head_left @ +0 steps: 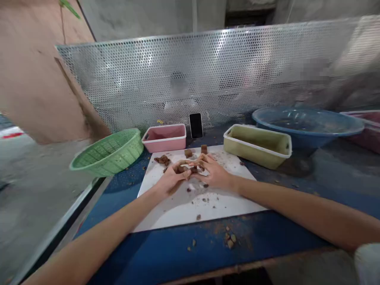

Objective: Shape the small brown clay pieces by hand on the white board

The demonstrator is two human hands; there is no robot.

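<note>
Over a white board (166, 209), my left hand (173, 177) and my right hand (214, 173) meet at the fingertips. Their fingers curl around brown clay-like lumps (194, 170), which they partly hide. My left thumb presses against the near side of the lumps. Just left of my hands lies a darker crumbly brown clump (162, 159). Beyond my fingers stand two small brown blocks, one squat (188, 153) and one taller (204, 149). Brown crumbs (204, 200) are scattered on the board in front of my hands.
A green basket (130, 154), pink bin (166, 144) and olive bin (255, 154) stand around the board. At the back right is a blue basin (308, 132). A phone (196, 126) leans against a perforated metal screen (142, 87). Small stones (230, 240) lie near the blue table's front edge.
</note>
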